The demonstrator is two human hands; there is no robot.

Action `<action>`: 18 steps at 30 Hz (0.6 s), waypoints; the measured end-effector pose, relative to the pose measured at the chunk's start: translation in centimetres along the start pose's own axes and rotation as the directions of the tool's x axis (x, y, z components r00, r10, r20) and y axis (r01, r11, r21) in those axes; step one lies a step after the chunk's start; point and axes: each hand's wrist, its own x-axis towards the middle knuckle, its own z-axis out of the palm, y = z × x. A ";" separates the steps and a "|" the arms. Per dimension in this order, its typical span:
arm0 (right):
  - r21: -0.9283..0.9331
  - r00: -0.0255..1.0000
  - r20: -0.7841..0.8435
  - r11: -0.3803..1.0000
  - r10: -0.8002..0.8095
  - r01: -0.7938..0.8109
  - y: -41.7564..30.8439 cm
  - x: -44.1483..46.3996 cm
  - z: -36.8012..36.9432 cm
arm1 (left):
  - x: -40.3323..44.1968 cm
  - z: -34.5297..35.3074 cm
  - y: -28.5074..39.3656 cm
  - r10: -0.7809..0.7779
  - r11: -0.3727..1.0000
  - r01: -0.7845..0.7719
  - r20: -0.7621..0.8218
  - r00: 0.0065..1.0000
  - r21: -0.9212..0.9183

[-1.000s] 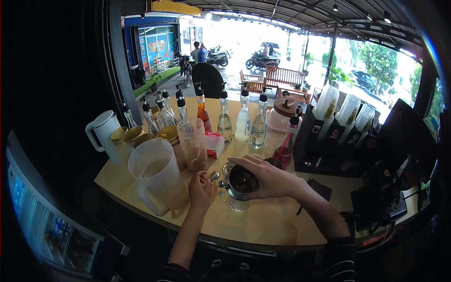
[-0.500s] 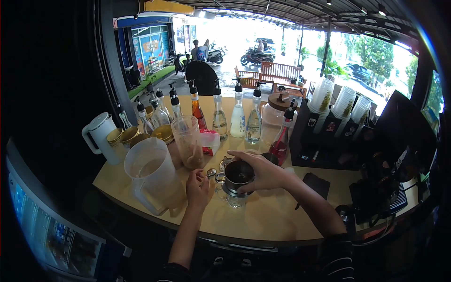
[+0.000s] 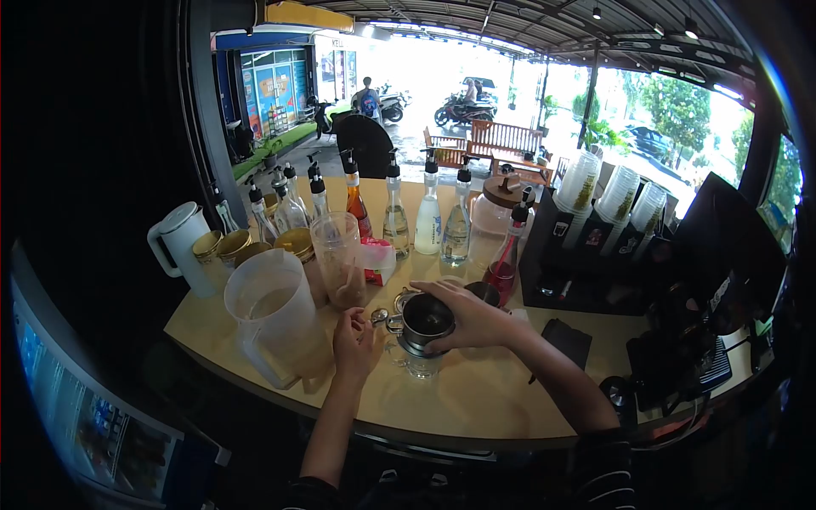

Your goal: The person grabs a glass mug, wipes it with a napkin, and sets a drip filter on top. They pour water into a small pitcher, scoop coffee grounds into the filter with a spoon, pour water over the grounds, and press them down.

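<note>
My right hand (image 3: 466, 316) is wrapped around a metal drip coffee filter (image 3: 427, 320), thumb at the near side and fingers over the far side. Dark contents, perhaps coffee grounds, show inside it. The filter sits over a small clear glass (image 3: 422, 367) on the counter. To its left, my left hand (image 3: 355, 347) has its fingers curled in. A small shiny spoon-like piece (image 3: 379, 316) lies right by those fingertips; whether they grip it is unclear. Partly behind my right hand is a round metal lid (image 3: 403, 299).
A large plastic pitcher (image 3: 270, 306) and a tall clear container (image 3: 337, 263) stand left on the counter (image 3: 493, 399). Behind are pump bottles (image 3: 396, 223), a red syrup bottle (image 3: 503, 270) and a wooden-lidded jar (image 3: 491, 212). A cup rack (image 3: 586, 246) stands right, beside a black cloth (image 3: 564, 344).
The view has shifted slightly. My right hand stays around the filter, both a touch further left in view. My left hand keeps its curled shape near the spoon-like piece.
</note>
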 end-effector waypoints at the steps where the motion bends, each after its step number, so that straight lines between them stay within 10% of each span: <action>1: -0.006 1.000 0.000 1.000 -0.002 0.002 0.0 -0.3 0.2 | 0.1 0.1 -0.3 -0.022 0.996 0.023 0.004 1.000 -0.087; 6: 0.041 0.976 -0.217 0.999 -0.007 0.016 -0.1 -3.6 -0.6 | -1.1 -0.1 1.1 0.019 0.792 0.048 0.104 0.994 -0.608; 13: 0.384 0.665 -0.578 0.877 0.473 -0.289 11.0 -10.2 0.5 | -3.1 0.1 4.9 0.111 0.920 0.082 0.454 0.884 -0.384; 18: 0.432 0.580 -0.630 0.854 0.516 -0.291 14.5 -10.5 3.2 | -1.7 0.8 5.0 -0.059 0.973 0.173 0.563 0.825 -0.152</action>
